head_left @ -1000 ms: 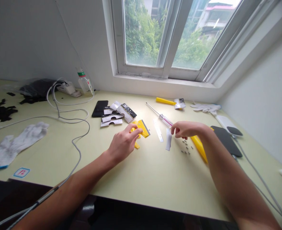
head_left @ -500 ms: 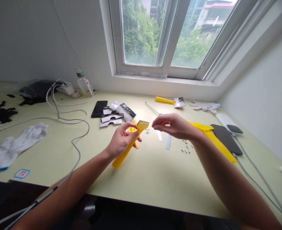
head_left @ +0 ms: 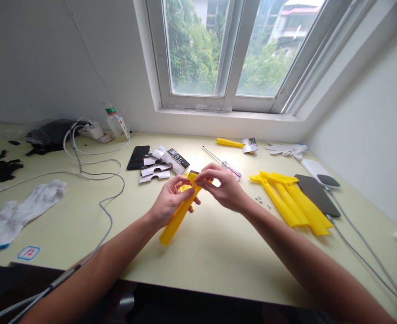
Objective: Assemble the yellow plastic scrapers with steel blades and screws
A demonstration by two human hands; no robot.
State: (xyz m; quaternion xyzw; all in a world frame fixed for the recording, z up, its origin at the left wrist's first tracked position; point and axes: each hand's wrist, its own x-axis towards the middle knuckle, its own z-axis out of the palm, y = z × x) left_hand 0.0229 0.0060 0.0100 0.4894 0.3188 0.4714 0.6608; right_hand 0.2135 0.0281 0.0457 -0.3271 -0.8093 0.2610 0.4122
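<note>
My left hand (head_left: 169, 198) is closed around a yellow scraper (head_left: 174, 225), held tilted above the table with its head up and away from me. At that head, my right hand (head_left: 221, 184) has thumb and fingertips pinched together, touching or very near it. Whatever the pinch holds is too small or hidden to name. Behind my right hand lies a screwdriver (head_left: 231, 169) with a clear handle. Several small screws (head_left: 259, 200) are scattered beside my right forearm. Yellow pieces partly show behind my left fingers.
Several yellow scraper handles (head_left: 282, 198) lie at right beside a dark phone (head_left: 314, 193). Printed card sleeves (head_left: 156, 168) and a black phone (head_left: 138, 157) are further back. A packaged scraper (head_left: 230, 142) lies near the window. White gloves (head_left: 26, 211) and a loose cable (head_left: 109, 216) are at left.
My right hand has moved left and down onto the scraper's head, uncovering the screwdriver handle and more yellow handles. My left hand keeps its hold. The view has shifted slightly.
</note>
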